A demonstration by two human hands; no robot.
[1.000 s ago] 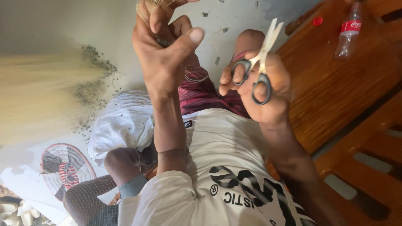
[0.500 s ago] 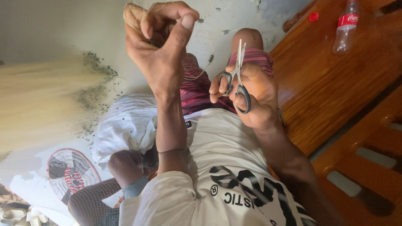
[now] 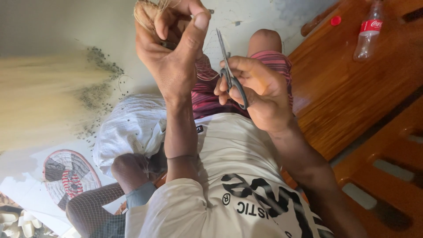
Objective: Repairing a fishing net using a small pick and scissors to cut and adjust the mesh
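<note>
I see left hand (image 3: 174, 61) w/ fingers pinching a frayed, tan fibre bundle (image 3: 147, 13), partly cut off at frame top, right hand (image 3: 257, 90) gripping slim grey-handled steel scissors (image 3: 229, 70).

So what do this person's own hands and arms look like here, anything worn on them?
Both are bare: no gloves, rings, watch or bracelets visible on the left hand or the right hand. The forearms are uncovered down to short white sleeves, the left sleeve ending near the elbow. The sleeves belong to a white T-shirt with bold black lettering. No tattoos or markings show.
</note>
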